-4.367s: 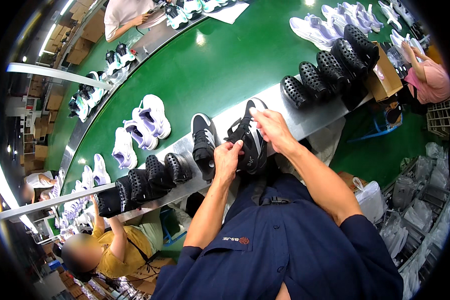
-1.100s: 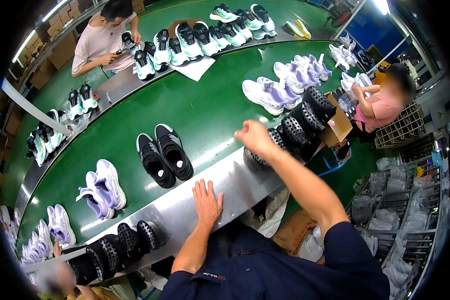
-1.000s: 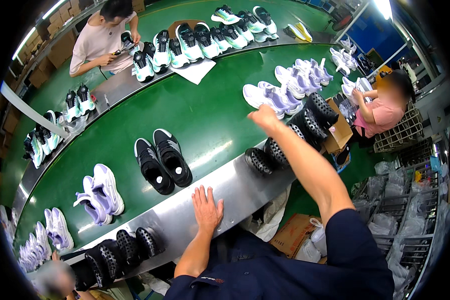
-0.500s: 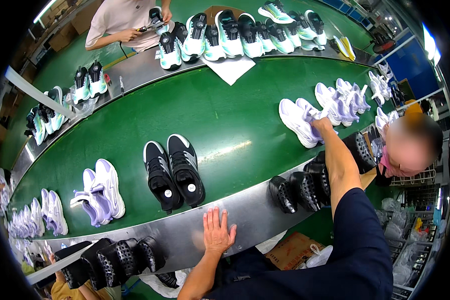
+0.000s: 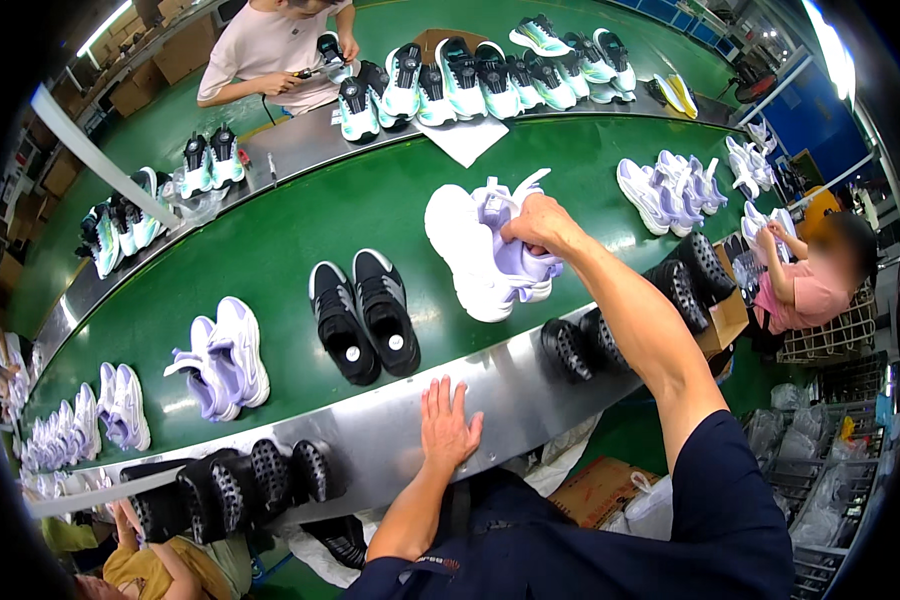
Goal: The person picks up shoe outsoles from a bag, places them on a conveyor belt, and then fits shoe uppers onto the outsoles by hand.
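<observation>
Placing step, looks like; right hand [image 5: 538, 225] has fingers curled into the lilac shoes [image 5: 510, 265]; left hand [image 5: 450, 430] flat on the bench [image 5: 530, 400], fingers spread, empty; next probably calls for lowering level.

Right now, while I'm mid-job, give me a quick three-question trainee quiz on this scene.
1. Which hand grips a pair of white-and-lavender shoes?
2. The left hand rests on:
A) a cardboard box
B) the metal ledge
C) a paper sheet
3. True or false: the black-and-gray shoes stand on the green surface.

Key: 1. the right hand; 2. B; 3. true.
</observation>
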### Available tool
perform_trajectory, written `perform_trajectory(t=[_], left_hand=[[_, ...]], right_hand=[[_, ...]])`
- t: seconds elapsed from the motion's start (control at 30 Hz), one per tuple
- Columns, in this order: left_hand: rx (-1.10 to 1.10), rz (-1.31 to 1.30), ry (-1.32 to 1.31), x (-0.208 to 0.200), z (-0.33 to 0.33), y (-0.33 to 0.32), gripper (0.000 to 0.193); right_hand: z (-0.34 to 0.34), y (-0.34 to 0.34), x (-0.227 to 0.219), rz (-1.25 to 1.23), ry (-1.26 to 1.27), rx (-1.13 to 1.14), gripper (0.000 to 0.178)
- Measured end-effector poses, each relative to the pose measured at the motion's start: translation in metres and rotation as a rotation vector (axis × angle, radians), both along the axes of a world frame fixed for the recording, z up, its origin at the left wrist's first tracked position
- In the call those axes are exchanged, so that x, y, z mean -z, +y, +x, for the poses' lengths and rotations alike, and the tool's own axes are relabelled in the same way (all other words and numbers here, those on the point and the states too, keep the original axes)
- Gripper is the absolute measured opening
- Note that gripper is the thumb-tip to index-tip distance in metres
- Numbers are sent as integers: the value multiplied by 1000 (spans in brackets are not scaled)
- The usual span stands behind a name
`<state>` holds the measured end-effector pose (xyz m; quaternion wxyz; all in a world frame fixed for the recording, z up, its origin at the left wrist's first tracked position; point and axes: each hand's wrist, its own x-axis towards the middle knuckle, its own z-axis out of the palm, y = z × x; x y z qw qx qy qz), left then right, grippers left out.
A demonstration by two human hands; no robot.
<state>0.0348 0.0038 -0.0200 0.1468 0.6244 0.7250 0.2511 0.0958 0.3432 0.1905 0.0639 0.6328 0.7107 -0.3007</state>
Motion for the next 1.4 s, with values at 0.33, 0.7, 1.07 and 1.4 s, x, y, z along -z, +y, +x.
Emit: perform_trajectory(t=[0.33,0.7,1.07,1.4], left_hand=[[-276,284,-622,-106,-80,-20,34],[-53,-188,-427,-76,-88,11,41],[88,-187,-214,-83,-56,90,34],[78,-578,-642,-83,-55,104,32]], right_hand=[[35,-193,40,236,75,-214,27],[51,-300,94,137,364,-126,32],[90,-264,121,1,234,-38,36],[96,-275,137,325,321,-52,27]])
